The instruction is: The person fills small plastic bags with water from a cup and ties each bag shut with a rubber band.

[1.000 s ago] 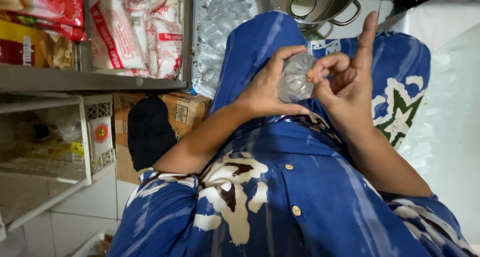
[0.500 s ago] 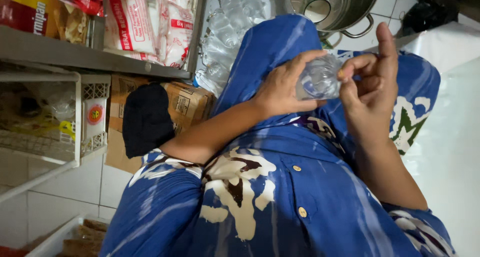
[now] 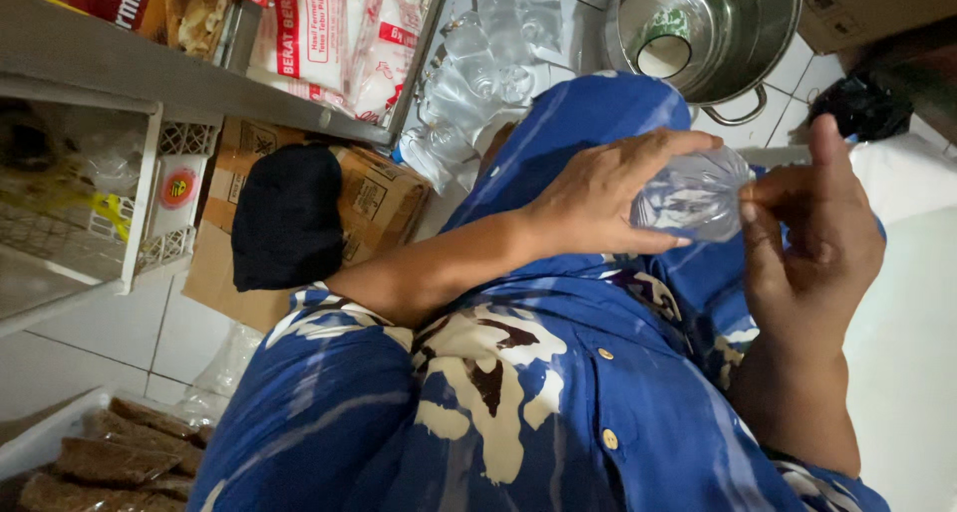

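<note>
Both my hands hold a small clear crinkled plastic bag [image 3: 693,195] in front of my blue patterned garment [image 3: 518,412]. My left hand [image 3: 598,198] reaches in from the left and cups the bag with thumb below and fingers over the top. My right hand [image 3: 812,238] pinches the bag's right end between thumb and bent fingers, while one finger sticks straight up. What the bag contains cannot be made out.
A steel pot [image 3: 718,33] stands on the tiled floor beyond my hands. On the left are a shelf [image 3: 150,73] with red-and-white packets [image 3: 309,33], a cardboard box [image 3: 379,198] with a black cloth [image 3: 289,213], a white basket [image 3: 150,203], and a tray of brown blocks [image 3: 100,452].
Both hands keep hold of the plastic bag and have drifted slightly right. The view has tilted, so the shelf sits higher and the tray of brown blocks shows more.
</note>
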